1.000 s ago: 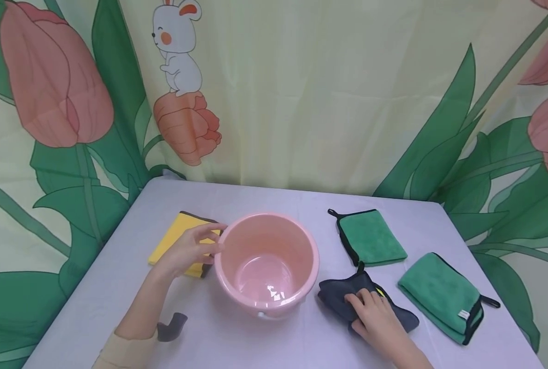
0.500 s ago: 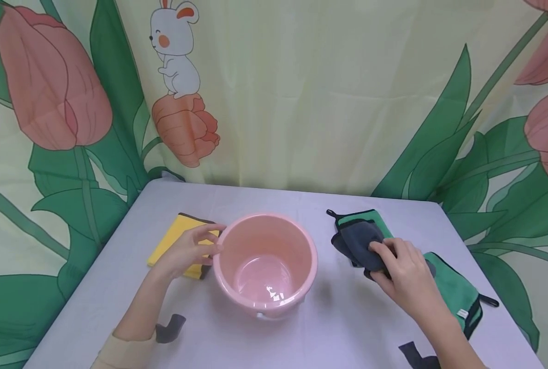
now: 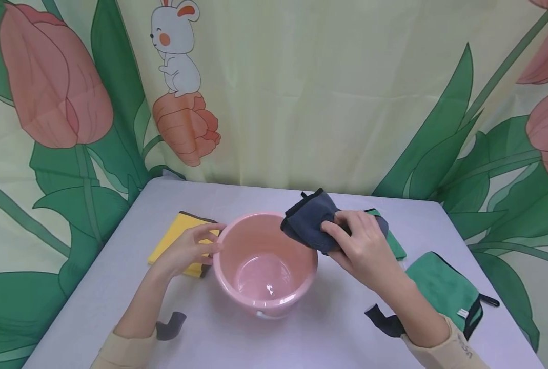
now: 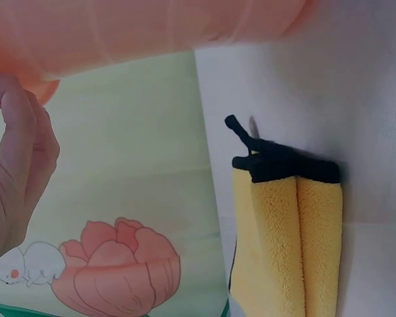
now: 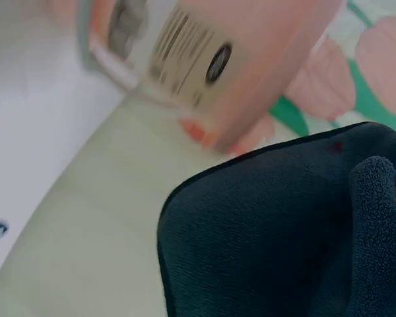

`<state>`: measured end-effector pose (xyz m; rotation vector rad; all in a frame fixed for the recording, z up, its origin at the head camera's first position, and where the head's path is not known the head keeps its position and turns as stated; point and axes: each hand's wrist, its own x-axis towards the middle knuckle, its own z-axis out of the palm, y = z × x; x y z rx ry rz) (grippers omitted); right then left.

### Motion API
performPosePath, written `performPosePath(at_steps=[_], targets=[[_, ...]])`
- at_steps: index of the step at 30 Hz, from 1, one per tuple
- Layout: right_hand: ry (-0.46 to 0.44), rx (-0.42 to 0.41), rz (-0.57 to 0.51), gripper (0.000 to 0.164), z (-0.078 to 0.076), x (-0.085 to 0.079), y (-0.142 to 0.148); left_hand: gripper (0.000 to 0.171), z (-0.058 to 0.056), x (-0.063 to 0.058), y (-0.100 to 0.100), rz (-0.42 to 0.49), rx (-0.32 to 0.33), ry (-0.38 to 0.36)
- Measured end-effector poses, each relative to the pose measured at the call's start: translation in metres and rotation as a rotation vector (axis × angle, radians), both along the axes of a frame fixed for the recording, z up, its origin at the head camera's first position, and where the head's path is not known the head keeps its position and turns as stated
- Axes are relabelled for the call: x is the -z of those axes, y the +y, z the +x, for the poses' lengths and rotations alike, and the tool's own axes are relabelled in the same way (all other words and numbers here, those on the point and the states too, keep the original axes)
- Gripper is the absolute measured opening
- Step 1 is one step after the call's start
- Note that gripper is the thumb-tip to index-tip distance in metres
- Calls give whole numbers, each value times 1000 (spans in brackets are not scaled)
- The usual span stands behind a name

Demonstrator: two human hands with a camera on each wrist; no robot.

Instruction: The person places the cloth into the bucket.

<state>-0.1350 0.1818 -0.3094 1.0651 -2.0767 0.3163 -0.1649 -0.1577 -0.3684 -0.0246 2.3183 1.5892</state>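
A pink bucket (image 3: 266, 302) stands upright in the middle of the table, its inside bare. At its left rim, my left hand (image 3: 188, 252) rests with the fingertips touching the edge. My right hand (image 3: 361, 246) pinches a dark grey-blue cloth (image 3: 308, 220) and holds it raised, its front part hanging over the bucket's right rim. In the right wrist view the same cloth (image 5: 270, 231) fills the lower right, with its dark edging facing the bucket wall (image 5: 264, 59). A folded yellow towel (image 3: 177, 233) lies behind my left hand; in the left wrist view its black trim shows.
To the right lie two folded green towels: one (image 3: 396, 246) partly behind my right hand, the other (image 3: 442, 289) beside my forearm. Dark straps hang from both wrists. A printed curtain (image 3: 301, 102) stands behind the white table (image 3: 255, 348).
My right hand has gripped the dark cloth, lifted it off the table and carried it left to the bucket's rim. My left hand has stayed at the rim.
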Motion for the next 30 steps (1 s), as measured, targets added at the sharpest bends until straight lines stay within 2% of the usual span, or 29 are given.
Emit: performPosePath(at_steps=[4,13,19,24,30], targets=[[-1,-48,66,36,-3,6,-22,55,0,0,0,3,0,-8],[-40,-103,246,45,-12,21,-55,57,0,-1,-1,-2,15,-6],[-128,-119,395,36,-18,31,-73,57,0,-2,-1,-18,19,-5],[-249,-114,511,34,-21,36,-86,57,0,-2,-1,-20,14,-13],[-350,-94,606,31,-24,41,-97,56,0,0,-2,-6,14,-22]])
